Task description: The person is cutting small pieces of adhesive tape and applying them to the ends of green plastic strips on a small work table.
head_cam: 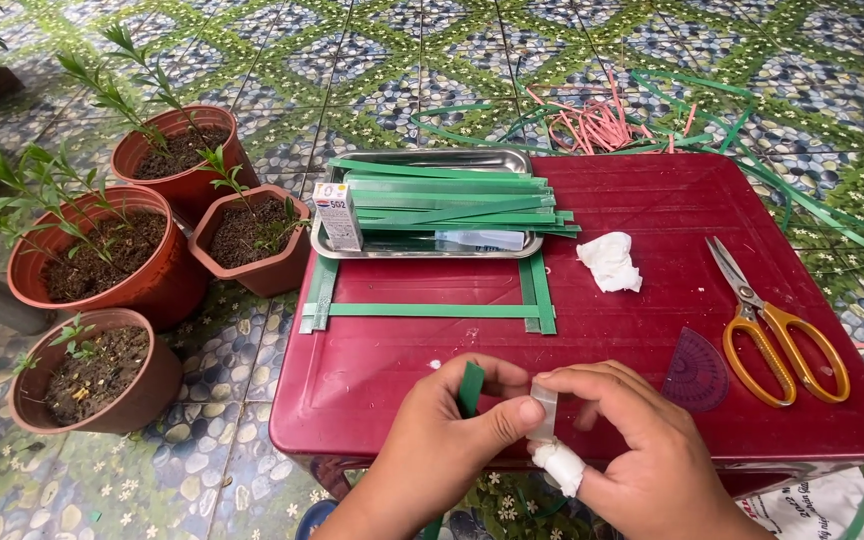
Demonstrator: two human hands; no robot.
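Step in hand looks like gluing or taping a green strip (470,388): both hands meet at 6 o'clock of the red table (652,200), over its near edge. Left hand (442,440) is closed around the green strip, thumb pressed across toward the other hand, strip standing upright between the fingers with its tail hanging down below the wrist. Right hand (642,450) pinches a small pale, translucent piece (544,405), probably tape or a glue tube, can't tell which; one finger wears a white wrap (560,466). Both grips are tight, no gap showing. Next move likely calls for steady alignment of the pale piece on the strip end, fine fingertip pressure. At 12 o'clock a metal tray (422,250) holds cut green strips (452,195) and a small glue box (337,215); a green strip frame (432,305) lies just in front of it. Crumpled tissue (609,262) sits centre, yellow-handled scissors (777,330) at 3 o'clock, a purple protractor (694,372) just beside the right hand. Potted plants (142,240) stand at 9 o'clock on the floor.
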